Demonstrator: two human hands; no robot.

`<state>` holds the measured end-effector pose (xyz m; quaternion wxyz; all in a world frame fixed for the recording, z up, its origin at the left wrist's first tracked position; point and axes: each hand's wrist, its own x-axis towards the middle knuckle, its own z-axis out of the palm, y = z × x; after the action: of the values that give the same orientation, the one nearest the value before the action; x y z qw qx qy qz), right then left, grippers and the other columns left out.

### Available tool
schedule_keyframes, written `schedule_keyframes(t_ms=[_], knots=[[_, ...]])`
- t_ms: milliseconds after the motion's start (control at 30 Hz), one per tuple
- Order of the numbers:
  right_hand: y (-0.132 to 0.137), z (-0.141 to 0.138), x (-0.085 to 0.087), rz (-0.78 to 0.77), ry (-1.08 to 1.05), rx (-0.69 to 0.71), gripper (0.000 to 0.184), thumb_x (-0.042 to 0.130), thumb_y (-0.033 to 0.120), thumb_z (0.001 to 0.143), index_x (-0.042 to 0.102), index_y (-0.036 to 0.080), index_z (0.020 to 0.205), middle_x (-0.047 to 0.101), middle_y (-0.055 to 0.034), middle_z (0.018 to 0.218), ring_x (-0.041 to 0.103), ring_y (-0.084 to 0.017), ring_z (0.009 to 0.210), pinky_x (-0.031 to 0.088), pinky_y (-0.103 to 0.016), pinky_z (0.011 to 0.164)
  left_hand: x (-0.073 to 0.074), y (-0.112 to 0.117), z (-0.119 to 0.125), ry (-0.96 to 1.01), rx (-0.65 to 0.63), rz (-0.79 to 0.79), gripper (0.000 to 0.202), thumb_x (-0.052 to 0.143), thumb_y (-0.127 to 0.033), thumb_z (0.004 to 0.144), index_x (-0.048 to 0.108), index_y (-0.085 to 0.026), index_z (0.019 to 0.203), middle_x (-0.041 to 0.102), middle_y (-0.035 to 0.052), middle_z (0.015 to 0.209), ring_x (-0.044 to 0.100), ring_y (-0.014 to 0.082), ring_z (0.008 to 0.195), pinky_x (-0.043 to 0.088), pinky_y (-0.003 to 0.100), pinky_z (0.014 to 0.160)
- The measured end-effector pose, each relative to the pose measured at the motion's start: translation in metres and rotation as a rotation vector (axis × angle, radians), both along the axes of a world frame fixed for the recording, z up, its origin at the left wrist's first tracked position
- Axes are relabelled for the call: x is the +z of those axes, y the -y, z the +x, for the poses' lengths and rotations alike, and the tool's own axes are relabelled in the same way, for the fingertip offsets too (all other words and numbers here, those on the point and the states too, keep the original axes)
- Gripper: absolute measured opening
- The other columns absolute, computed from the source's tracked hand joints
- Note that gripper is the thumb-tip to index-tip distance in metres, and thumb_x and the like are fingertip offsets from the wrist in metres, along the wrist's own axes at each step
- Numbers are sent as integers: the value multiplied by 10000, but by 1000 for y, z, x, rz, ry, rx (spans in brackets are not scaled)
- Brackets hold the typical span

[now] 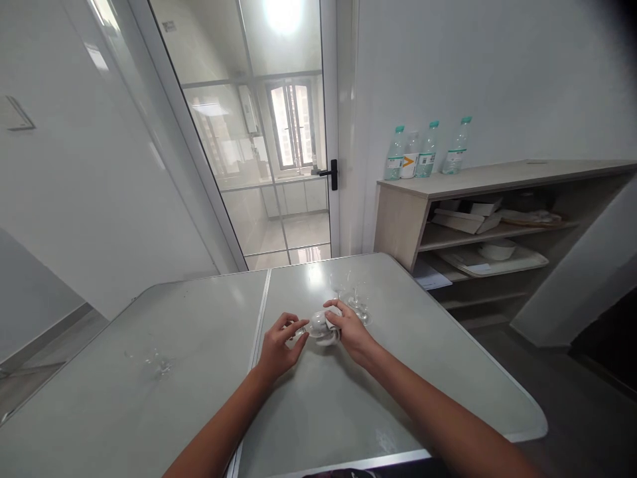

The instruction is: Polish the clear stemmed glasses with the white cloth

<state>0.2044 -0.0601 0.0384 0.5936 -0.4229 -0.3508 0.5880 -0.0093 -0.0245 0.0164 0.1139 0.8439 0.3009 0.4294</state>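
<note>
Over the table, my left hand [283,342] pinches the foot end of a small clear stemmed glass [317,324], which lies on its side in the air between my hands. My right hand [348,328] is closed round a white cloth [328,338] that is pressed to the bowl of the glass. Part of the bowl is hidden by the cloth and fingers. Just beyond my right hand are several more clear stemmed glasses [358,305]. Another clear glass [162,365] is on the left part of the table, faint against its surface.
A metal strip [259,312] runs across the pale table [199,405]. At the right, a wooden shelf unit [401,216] bears several plastic bottles [425,151]; a tray [527,262] with a white bowl [497,249] sits inside. Behind the table is a glazed door [298,232].
</note>
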Motion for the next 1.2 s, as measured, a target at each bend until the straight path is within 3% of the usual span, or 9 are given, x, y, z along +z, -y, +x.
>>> schedule_keyframes(t_ms=[133, 267, 367, 533, 667, 767, 900, 1033, 1200], knots=[[-2, 1, -4, -42, -38, -60, 456, 802, 429, 688, 591, 232, 1041, 598, 38, 691, 545, -146, 616, 393, -232, 554, 1, 0, 0, -57, -37, 20, 294, 627, -235, 934, 706, -286, 1213, 590, 73, 1074, 593, 137, 792, 532, 263, 693], [-3, 5, -2, -60, -24, 0, 468, 791, 488, 705, 578, 231, 1032, 583, 35, 710, 532, -150, 617, 386, -239, 542, 5, -2, 3, 68, -7, -177, 175, 682, -279, 899, 751, -254, 1058, 561, 49, 1017, 498, 85, 632, 480, 237, 601], [0, 8, 7, 48, 141, 57, 400, 706, 510, 813, 569, 248, 1083, 568, 34, 745, 524, -157, 644, 391, -250, 564, 8, -5, 5, 256, -23, -568, 221, 770, -381, 821, 736, -212, 958, 529, 3, 869, 424, 64, 566, 393, 197, 502], [13, 12, 25, 543, 751, 142, 224, 594, 349, 941, 619, 269, 1150, 602, 8, 836, 511, -164, 709, 404, -300, 715, 11, -10, 1, 458, -225, -1242, 421, 832, -462, 738, 676, -183, 1013, 494, -29, 774, 365, 41, 523, 236, 154, 412], [14, 9, 23, 631, 852, 119, 164, 567, 316, 956, 659, 267, 1082, 634, -6, 840, 533, -182, 725, 410, -330, 770, 11, -9, 1, 467, -152, -987, 413, 804, -475, 758, 649, -188, 1011, 570, 18, 880, 529, 105, 680, 434, 171, 490], [5, 6, 11, 430, 645, -28, 165, 612, 377, 918, 635, 251, 1020, 610, -2, 825, 532, -181, 711, 416, -300, 684, 10, -6, 4, 285, -49, -583, 348, 769, -450, 794, 672, -199, 1015, 624, 55, 969, 596, 175, 831, 548, 259, 625], [-7, 3, -5, 160, 354, -105, 294, 664, 463, 844, 588, 227, 1001, 536, 26, 730, 491, -158, 628, 384, -254, 565, 6, -3, 5, 63, 34, -281, 252, 726, -374, 854, 719, -226, 1058, 663, 47, 943, 551, 128, 671, 517, 284, 678], [-3, 5, 0, 223, 318, -9, 325, 636, 495, 881, 583, 236, 1071, 543, 20, 787, 512, -161, 685, 403, -254, 598, 4, -6, 5, 125, 16, -469, 267, 738, -435, 840, 729, -182, 924, 582, -3, 701, 465, 103, 563, 438, 236, 562], [12, 16, 21, 588, 679, 141, 248, 596, 414, 950, 623, 251, 1136, 616, -5, 874, 525, -171, 722, 421, -304, 717, 8, -12, -3, 339, -274, -1169, 394, 777, -524, 781, 654, -149, 783, 383, -58, 603, 311, 59, 476, 285, 182, 406]])
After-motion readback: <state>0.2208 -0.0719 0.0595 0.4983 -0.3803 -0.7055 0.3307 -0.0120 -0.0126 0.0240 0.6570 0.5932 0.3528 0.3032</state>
